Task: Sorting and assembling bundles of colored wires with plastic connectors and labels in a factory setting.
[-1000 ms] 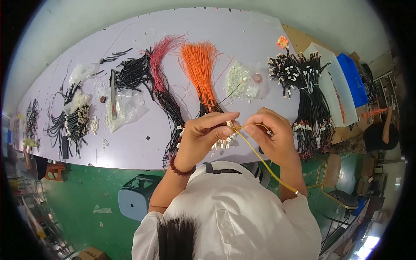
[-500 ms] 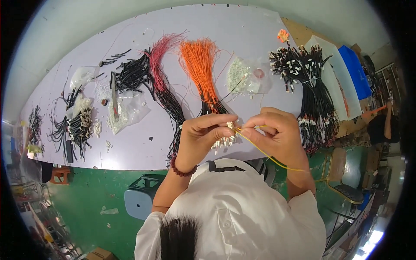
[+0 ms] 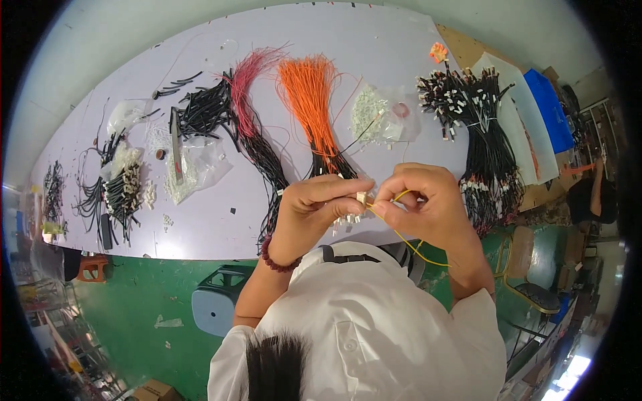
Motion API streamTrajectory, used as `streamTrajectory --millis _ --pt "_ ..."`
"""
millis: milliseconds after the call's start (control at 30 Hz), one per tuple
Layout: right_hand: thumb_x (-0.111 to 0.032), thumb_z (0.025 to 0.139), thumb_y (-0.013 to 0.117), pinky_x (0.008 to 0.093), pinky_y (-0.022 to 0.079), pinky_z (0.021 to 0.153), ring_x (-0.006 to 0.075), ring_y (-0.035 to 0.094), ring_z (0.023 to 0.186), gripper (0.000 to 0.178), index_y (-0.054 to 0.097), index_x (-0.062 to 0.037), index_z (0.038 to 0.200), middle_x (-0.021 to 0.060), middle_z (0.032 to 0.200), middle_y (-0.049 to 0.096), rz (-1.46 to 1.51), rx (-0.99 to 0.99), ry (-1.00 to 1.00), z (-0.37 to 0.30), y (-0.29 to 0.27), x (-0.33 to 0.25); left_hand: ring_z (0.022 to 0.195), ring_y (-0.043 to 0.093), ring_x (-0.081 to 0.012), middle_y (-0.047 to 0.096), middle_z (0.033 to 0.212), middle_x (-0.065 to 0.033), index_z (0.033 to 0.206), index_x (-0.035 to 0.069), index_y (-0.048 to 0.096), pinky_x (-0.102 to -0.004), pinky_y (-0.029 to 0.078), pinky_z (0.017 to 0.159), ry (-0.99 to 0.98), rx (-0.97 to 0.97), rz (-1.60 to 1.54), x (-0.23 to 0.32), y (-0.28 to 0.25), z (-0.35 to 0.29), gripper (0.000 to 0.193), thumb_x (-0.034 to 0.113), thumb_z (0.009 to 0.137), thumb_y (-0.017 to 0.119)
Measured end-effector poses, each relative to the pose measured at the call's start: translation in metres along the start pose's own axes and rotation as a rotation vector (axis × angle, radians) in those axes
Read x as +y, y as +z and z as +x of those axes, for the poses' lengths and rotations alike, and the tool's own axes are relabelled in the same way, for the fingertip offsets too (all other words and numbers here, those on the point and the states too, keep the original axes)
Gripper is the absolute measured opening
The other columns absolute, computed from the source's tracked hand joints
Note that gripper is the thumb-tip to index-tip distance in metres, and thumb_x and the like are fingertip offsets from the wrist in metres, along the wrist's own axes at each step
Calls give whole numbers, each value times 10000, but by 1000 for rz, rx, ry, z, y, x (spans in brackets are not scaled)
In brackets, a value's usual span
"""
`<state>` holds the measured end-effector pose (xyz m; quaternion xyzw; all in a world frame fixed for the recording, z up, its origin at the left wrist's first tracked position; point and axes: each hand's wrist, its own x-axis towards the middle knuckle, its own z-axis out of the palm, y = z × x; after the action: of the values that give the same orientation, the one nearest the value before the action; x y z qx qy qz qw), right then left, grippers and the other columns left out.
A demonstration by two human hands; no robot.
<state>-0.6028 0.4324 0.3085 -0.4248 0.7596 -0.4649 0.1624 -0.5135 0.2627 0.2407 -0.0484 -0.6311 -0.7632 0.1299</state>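
Between the thumb and fingers of my left hand [image 3: 319, 202] is a small white connector housing [image 3: 362, 197]. Close beside it, my right hand [image 3: 418, 200] pinches a thin yellow wire [image 3: 416, 251]. The wire's end is at the connector, and its tail hangs down past my right wrist. Whether the end sits inside the housing is too small to tell. Beyond my hands lies a bundle of orange wires [image 3: 309, 90] with black sleeved ends. More white connectors [image 3: 344, 220] show below my left fingers, at the table's near edge.
Left of the orange bundle are red wires with black sleeving [image 3: 257, 154] and black tubes [image 3: 204, 110]. Clear bags of white parts [image 3: 194, 174] lie further left, another bag [image 3: 368, 113] behind my hands. A large black cable bundle [image 3: 481, 134] lies right. A stool [image 3: 217, 304] stands below.
My right hand has shifted slightly and its fingers have curled more. The wire tail has swung left and now bends lower. The connector shows more plainly at my left fingertips.
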Motion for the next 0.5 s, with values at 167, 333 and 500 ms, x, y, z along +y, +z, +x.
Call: streamTrajectory --millis 167,333,500 --pt "22 713 640 185 362 477 33 460 543 46 603 5 733 8 649 556 232 95 36 -1 13 3 682 585 -100 651 801 -72 1015 -12 664 -197 450 604 41 16 -3 0 2 1 268 -28 747 670" --pt "37 713 640 199 433 520 56 527 575 54 601 9 739 36 687 603 148 129 -37 -5 17 7 692 590 -105 649 804 -75 1003 -12 667 -202 467 627 25 102 -87 -5 9 -4 247 -49 758 655" --pt "51 709 639 211 477 561 68 569 606 66 602 11 748 49 698 622 108 135 -53 -5 20 5 699 595 -108 649 798 -78 993 -20 667 -203 475 639 56 108 -41 -6 10 -6 226 -61 773 637"
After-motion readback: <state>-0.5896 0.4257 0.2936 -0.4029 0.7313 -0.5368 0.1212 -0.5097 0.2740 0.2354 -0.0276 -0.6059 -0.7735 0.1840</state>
